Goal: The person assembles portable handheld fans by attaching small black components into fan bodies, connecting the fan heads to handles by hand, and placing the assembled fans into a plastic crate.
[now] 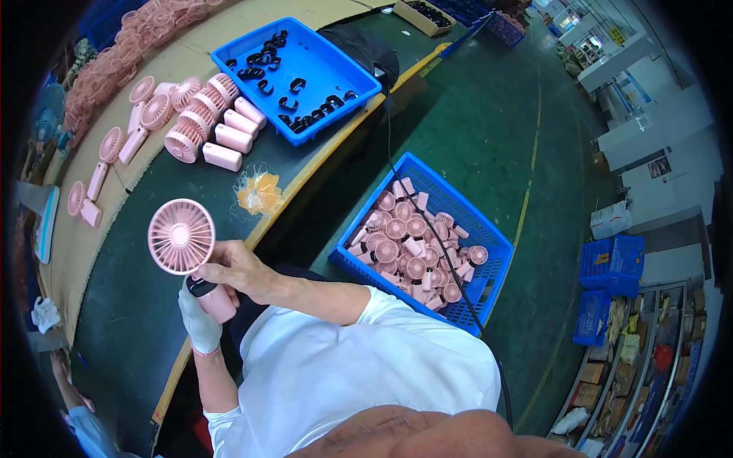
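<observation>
A pink handheld fan is held upright in front of me, over the near edge of the green worktop. My left hand, in a white glove, is closed round the left side of its pink handle. With its thumb at the neck just below the round grille, my bare right hand grips the fan from the right; some of its fingers are hidden behind the handle. A black collar shows between the fan's head and handle.
Pink fans stand in rows on the worktop. Beyond them, a blue tray holds black clip-like parts. A blue crate of pink fans sits to my right, with a black cable crossing it. Another person's arm is at lower left.
</observation>
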Demonstrator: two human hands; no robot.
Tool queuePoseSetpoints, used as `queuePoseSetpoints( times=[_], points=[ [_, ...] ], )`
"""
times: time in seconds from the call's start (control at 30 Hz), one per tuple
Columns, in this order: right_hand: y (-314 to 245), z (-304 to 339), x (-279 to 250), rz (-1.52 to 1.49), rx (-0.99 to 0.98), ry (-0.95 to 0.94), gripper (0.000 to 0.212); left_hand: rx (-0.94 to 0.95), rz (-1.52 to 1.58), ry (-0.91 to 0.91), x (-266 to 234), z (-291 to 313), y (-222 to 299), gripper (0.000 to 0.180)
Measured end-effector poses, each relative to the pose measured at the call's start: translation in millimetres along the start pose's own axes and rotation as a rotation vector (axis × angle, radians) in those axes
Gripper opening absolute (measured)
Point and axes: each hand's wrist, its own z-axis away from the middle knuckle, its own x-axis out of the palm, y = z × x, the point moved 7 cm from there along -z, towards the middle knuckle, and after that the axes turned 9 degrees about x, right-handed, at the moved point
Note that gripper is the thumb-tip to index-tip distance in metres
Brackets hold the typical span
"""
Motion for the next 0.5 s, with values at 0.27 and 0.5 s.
queuePoseSetpoints(
  times=[0.27, 0.5],
  points=[
    [-1.4, 9.5, 5.2, 0.049, 0.065, 0.052, 0.046, -0.188, 0.285, -0.072, 13.6, 14.9, -14.1, 0.065],
    [-5.9, 9.5, -15.6, 0.367, -0.297, 0.354, 0.044, -0.273, 0.265, 0.093, 0.8, 19.4, -35.3, 0.044]
  ],
)
